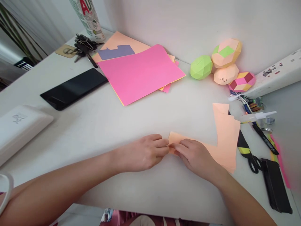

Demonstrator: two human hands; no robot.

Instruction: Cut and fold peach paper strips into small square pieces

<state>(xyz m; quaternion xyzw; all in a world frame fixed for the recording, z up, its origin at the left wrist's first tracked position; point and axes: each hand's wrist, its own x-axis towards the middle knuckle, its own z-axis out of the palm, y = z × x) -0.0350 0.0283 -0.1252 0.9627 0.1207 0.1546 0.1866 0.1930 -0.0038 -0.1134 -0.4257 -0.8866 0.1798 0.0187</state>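
A peach paper piece (176,137) lies low over the white table, between my two hands. My left hand (147,153) has its fingers curled and pinched at the paper's left edge; its fingertips are partly hidden. My right hand (197,157) pinches the same paper from the right, thumb and forefinger close to the left fingertips. More peach paper strips (227,135) lie overlapped just beyond my right hand, one running partly beneath it. Whether the held piece is joined to them cannot be made out.
Pink paper sheets (141,75), a black phone (75,88), keys (84,45) and a spray can (88,18) sit farther back. Folded paper polyhedra (201,67) stand by the wall. Scissors (252,160), a cutter (265,138) and a black case (276,185) lie right; a white power bank (21,131) left.
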